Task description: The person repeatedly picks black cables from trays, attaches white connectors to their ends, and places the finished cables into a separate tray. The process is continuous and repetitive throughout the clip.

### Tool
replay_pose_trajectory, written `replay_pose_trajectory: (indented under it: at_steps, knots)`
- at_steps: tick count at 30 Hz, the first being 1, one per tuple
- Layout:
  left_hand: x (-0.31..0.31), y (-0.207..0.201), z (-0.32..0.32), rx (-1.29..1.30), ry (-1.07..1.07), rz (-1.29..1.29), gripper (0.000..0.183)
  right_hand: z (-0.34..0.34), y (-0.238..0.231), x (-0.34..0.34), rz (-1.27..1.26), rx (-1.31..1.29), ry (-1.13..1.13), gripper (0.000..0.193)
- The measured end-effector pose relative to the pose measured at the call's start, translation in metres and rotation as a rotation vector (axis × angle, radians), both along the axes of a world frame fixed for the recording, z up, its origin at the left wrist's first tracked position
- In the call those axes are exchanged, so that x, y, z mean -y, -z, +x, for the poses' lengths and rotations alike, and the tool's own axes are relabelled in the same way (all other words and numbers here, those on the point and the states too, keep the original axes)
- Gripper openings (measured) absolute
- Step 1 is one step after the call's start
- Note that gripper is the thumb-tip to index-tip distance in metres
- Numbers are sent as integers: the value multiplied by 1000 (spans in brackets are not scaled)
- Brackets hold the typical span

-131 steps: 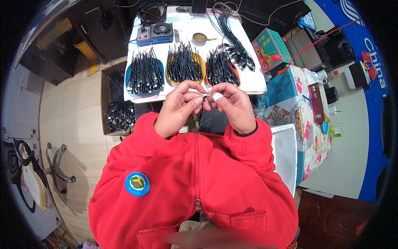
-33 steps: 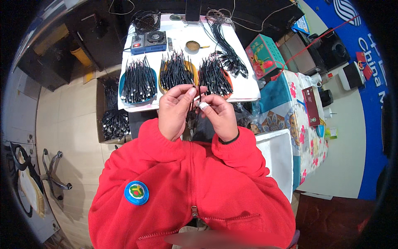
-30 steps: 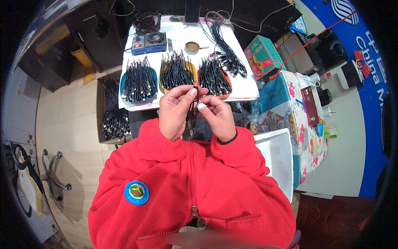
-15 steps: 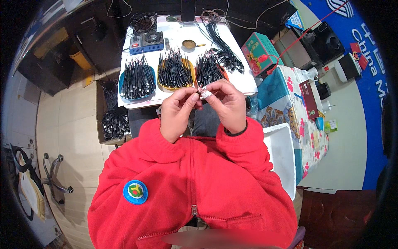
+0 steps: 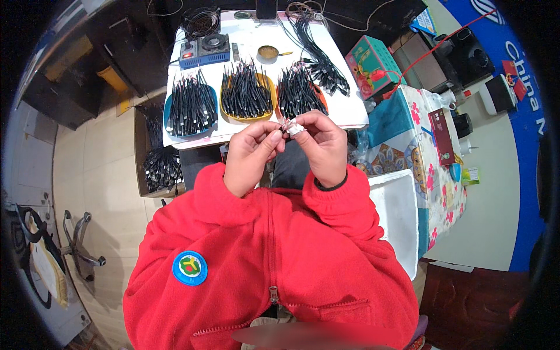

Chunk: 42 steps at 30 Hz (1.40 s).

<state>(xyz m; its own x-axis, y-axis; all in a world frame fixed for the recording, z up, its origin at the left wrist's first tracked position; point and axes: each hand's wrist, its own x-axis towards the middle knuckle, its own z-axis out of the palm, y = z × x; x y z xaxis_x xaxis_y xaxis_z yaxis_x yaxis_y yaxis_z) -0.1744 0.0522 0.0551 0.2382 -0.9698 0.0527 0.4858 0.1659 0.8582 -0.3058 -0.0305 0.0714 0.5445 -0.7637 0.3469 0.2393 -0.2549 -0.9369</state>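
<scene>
Both hands, left (image 5: 251,154) and right (image 5: 321,146), pinch a small white piece (image 5: 291,126) between fingertips, above the table (image 5: 350,111) edge. Three trays of black cables (image 5: 248,93) lie just beyond.

Two hands: left (image 5: 251,153), right (image 5: 322,147), upper centre. Three dishes of black cables at top: blue (image 5: 168,114), yellow (image 5: 272,87), orange (image 5: 319,96). One loose cable bunch (image 5: 318,49). One cable box (image 5: 140,143), left. One fan (image 5: 214,42).

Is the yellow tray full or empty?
Full. The yellow tray on the white table is heaped with black cable pieces that cover nearly all of it, so only its rim shows.
</scene>
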Motion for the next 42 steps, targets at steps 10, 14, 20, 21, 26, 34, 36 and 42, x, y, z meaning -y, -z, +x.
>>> replay_pose_trajectory:
  at_steps: [10, 14, 20, 21, 26, 34, 36, 42]
  knots:
    - [1, 8, 8, -110, 174, 13, 16, -5, 6, 0, 714, 156, -304, 18]
    - [3, 12, 13, -13, 218, 62, 19, -9, 5, 14, 572, 61, -392, 18]
    - [13, 19, 21, 76, 273, 206, 16, -1, 30, 24, 805, 143, -436, 14]
    - [15, 20, 21, 75, 252, 191, 16, -3, 34, 31, 787, 94, -440, 14]
    - [23, 27, 27, 83, 124, 197, 15, -8, 40, 145, 242, -333, -56, 14]
    - [34, 36, 30, 26, 45, 232, 15, 44, 61, 306, -439, -1457, 599, 29]
    - [33, 38, 35, 29, 40, 210, 15, 49, 58, 312, -407, -1460, 598, 30]
    - [30, 35, 42, -51, 38, 134, 16, 18, -18, 304, -577, -1159, 588, 24]
